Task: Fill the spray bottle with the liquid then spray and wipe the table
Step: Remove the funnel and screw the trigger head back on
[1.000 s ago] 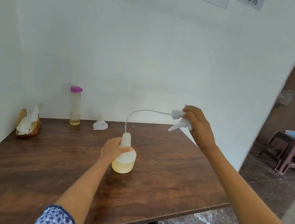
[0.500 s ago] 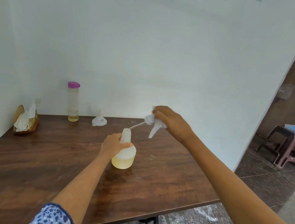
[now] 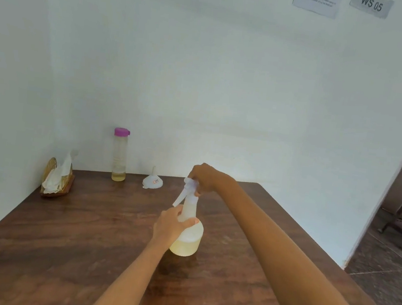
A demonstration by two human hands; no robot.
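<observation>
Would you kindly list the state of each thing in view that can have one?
Translucent plastic spray bottle: upright on the table, partly filled with yellowish liquid.
White trigger spray head: seated on the bottle's neck.
Left hand: grips the bottle.
Right hand: grips the spray head.
Tall clear bottle with purple cap: upright, capped, nearly empty.
White plastic funnel: upside down, spout up.
Woven holder with white tissues: tissues sticking out.
</observation>
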